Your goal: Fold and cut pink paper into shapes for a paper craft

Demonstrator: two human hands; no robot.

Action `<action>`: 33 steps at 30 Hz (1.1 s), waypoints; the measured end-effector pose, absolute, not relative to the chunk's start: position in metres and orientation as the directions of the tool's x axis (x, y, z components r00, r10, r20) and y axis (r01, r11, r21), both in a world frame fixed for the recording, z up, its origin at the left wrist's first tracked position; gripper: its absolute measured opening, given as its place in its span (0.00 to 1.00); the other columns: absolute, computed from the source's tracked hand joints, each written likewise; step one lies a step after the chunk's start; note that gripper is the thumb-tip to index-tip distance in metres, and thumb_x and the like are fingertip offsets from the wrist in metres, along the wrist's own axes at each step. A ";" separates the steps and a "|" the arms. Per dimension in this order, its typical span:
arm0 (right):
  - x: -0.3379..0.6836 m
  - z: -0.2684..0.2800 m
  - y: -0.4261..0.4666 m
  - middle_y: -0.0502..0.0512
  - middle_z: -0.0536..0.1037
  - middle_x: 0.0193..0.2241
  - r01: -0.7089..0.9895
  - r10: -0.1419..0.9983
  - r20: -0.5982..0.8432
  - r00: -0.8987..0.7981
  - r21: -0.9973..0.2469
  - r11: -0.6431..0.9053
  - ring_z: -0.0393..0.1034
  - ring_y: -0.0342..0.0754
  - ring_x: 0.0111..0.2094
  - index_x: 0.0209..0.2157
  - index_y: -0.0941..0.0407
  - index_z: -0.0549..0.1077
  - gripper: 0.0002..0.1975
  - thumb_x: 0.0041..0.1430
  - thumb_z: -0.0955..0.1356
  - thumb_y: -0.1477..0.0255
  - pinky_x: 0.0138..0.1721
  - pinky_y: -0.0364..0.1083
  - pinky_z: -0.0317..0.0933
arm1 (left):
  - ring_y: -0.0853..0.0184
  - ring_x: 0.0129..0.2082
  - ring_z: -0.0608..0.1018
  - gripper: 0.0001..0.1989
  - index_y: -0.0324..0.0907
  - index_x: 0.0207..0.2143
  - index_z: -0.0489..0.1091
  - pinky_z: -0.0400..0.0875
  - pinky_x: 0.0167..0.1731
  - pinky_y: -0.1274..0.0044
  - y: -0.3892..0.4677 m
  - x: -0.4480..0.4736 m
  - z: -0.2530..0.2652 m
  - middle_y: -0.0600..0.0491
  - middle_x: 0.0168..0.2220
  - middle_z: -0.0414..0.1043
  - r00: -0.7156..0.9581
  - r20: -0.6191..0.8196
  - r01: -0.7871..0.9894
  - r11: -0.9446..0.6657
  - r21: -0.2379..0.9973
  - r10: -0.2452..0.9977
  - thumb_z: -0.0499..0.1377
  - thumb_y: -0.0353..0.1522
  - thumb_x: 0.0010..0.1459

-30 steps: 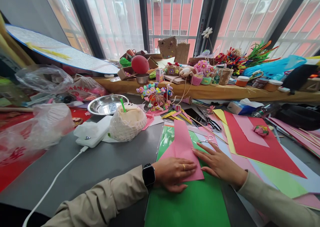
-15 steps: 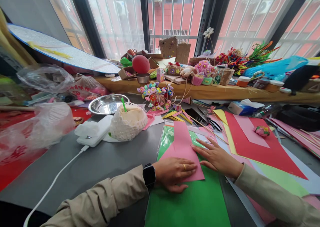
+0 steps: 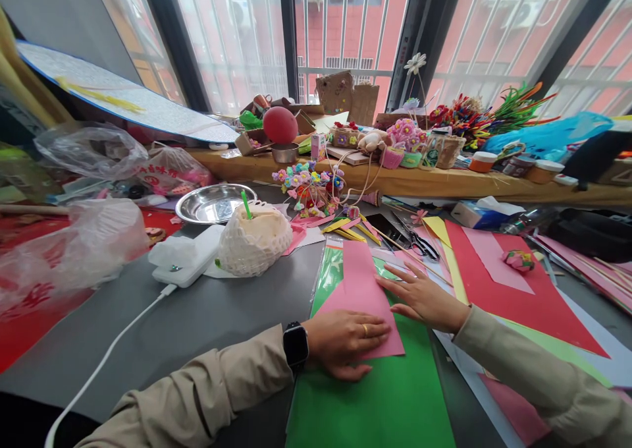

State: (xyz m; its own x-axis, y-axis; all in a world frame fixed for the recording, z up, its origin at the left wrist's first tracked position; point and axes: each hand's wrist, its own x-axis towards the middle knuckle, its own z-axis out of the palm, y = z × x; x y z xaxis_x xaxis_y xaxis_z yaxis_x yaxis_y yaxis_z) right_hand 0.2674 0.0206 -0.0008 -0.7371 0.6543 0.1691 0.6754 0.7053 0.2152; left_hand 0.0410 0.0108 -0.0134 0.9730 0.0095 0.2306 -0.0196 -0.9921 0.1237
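Note:
A pink sheet of paper (image 3: 359,275), narrow at the far end and wider near me, lies on a green sheet (image 3: 375,402) in front of me. My left hand (image 3: 345,339) rests flat across its lower part, fingers stretched to the right; a ring and a black watch show on this arm. At the pink paper's right edge is my right hand (image 3: 427,296), its fingers spread and the tips touching or just above the paper. Neither hand grips anything. Part of the pink sheet is hidden under my left hand.
A coconut with a green straw (image 3: 254,237) stands left, beside a white power bank (image 3: 185,263) and a metal dish (image 3: 212,203). Scissors (image 3: 422,244) and paper strips lie beyond the sheets. Red paper (image 3: 523,296) with a paper flower lies at right.
My right hand has shifted slightly up and left along the pink paper's edge. My left hand and the paper have stayed in place.

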 end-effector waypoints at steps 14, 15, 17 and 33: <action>0.258 0.003 0.045 0.56 0.60 0.51 0.723 0.719 0.098 -0.688 0.180 0.667 0.46 0.52 0.55 0.52 0.58 0.56 0.26 0.57 0.52 0.58 0.51 0.58 0.40 | 0.60 0.50 0.61 0.26 0.27 0.49 0.56 0.56 0.50 0.73 0.011 0.041 -0.015 0.41 0.49 0.60 0.968 0.251 -0.034 -0.993 0.110 -0.005 0.46 0.35 0.50; 0.257 0.005 0.046 0.57 0.61 0.51 0.728 0.726 0.083 -0.683 0.171 0.664 0.46 0.52 0.55 0.52 0.58 0.56 0.26 0.57 0.52 0.58 0.51 0.58 0.40 | 0.60 0.50 0.61 0.26 0.27 0.49 0.56 0.56 0.50 0.73 0.011 0.041 -0.014 0.41 0.49 0.59 0.968 0.249 -0.035 -0.993 0.110 -0.006 0.46 0.35 0.50; 0.255 0.006 0.050 0.57 0.60 0.51 0.730 0.732 0.062 -0.679 0.159 0.664 0.46 0.53 0.54 0.52 0.59 0.56 0.26 0.57 0.52 0.58 0.51 0.58 0.40 | 0.60 0.50 0.61 0.26 0.26 0.49 0.56 0.55 0.50 0.74 0.011 0.041 -0.014 0.41 0.49 0.59 0.970 0.244 -0.036 -0.993 0.110 -0.008 0.46 0.35 0.50; 0.253 0.005 0.066 0.58 0.62 0.50 0.730 0.727 0.088 -0.682 0.148 0.667 0.46 0.52 0.55 0.51 0.58 0.57 0.26 0.57 0.51 0.58 0.52 0.58 0.38 | 0.59 0.50 0.61 0.26 0.26 0.48 0.58 0.55 0.50 0.74 0.011 0.041 -0.014 0.42 0.50 0.59 0.975 0.224 -0.016 -0.997 0.080 0.002 0.45 0.36 0.51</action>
